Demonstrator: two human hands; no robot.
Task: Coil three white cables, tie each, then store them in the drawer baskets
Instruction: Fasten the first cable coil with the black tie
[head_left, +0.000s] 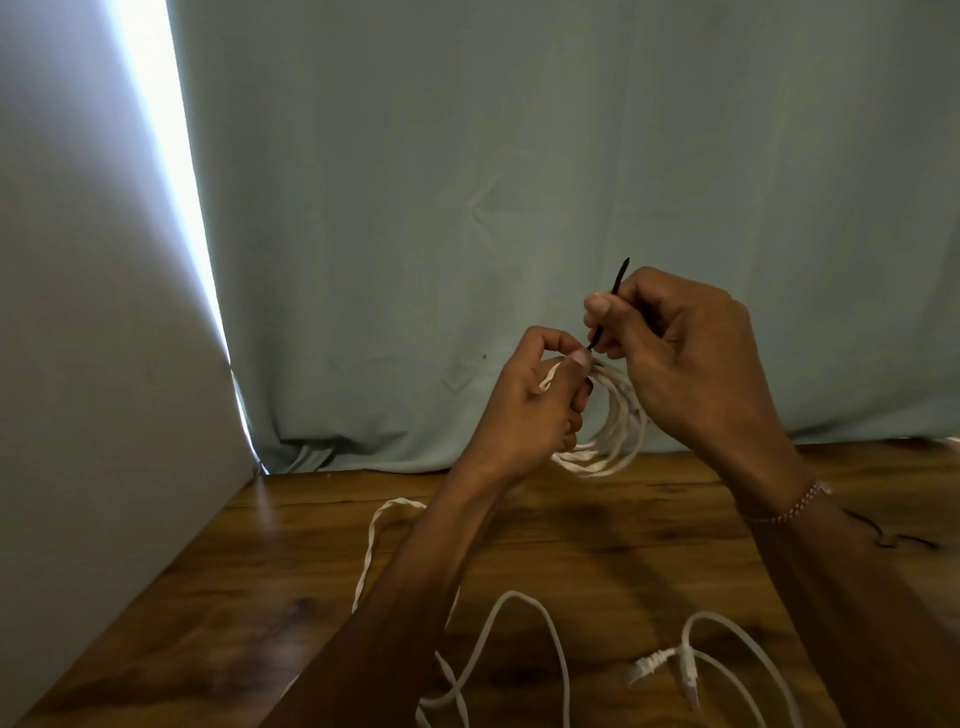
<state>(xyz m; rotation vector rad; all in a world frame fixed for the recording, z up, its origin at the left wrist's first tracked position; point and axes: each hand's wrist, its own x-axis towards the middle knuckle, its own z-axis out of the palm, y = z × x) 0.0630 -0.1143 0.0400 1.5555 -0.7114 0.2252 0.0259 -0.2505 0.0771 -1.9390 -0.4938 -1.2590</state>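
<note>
Both hands up, above the far edge of the wooden table (597, 525), in front of the pale curtain (519, 182).

Left hand (530, 400): fingers curled round the top of a coiled white cable (618, 436), thumb pressed down where the strands gather. The coil hangs below the hand; its lowest loops reach about the level of the table's back edge, and I cannot tell whether they touch the wood.

Right hand (685, 358): thumb and fingers pinching a thin black tie (608, 306). The tie stands tilted, its upper tip poking free above the knuckles, its lower end meeting the coil right at the left thumb. The two hands are just beside each other, almost touching.

Beaded bracelet (784, 506) on the right wrist.

On the table, near side: loose white cable (524, 639) in open loops under and between the forearms, one flat strand curving out to the left. A plug end (652, 667) lies beside the right forearm, with more loops running off the bottom edge of the view. A small dark tie (883, 538) lies near the table's right side, well apart from the hands.

Room: white panel (104, 338) closes the left side; a bright strip of light (176, 182) shows between it and the curtain. Bare wood lies between panel and cables.
</note>
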